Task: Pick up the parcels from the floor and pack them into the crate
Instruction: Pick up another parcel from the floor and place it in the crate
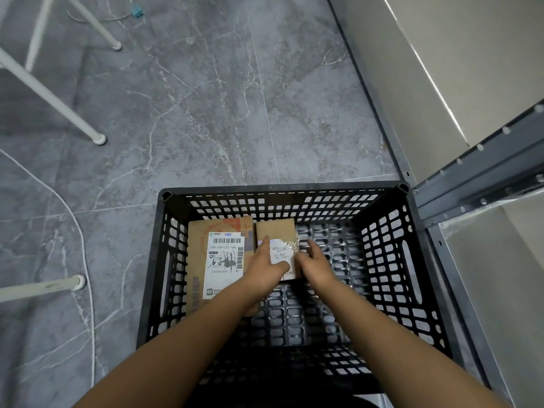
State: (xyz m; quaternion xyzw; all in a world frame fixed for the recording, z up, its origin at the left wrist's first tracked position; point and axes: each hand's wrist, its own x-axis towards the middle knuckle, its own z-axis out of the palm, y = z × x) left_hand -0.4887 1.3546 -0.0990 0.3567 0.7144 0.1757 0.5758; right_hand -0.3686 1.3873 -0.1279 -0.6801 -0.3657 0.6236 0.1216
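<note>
A black slotted plastic crate (391,260) stands on the grey floor in front of me. Two cardboard parcels lie flat on its bottom at the far left. The larger parcel (219,260) carries a white shipping label with barcodes. A small parcel (278,231) with a taped white label lies right of it, touching it. My left hand (266,267) rests on the small parcel's left part, fingers extended and thumb across the label. My right hand (315,262) touches its right edge with straight fingers. Both forearms reach down into the crate.
White table or chair legs (59,101) stand at the left, with a white cable (85,260) trailing over the marble-patterned floor. A dark metal shelf frame (485,169) and a grey wall close off the right side. The crate's right half shows bare grid bottom.
</note>
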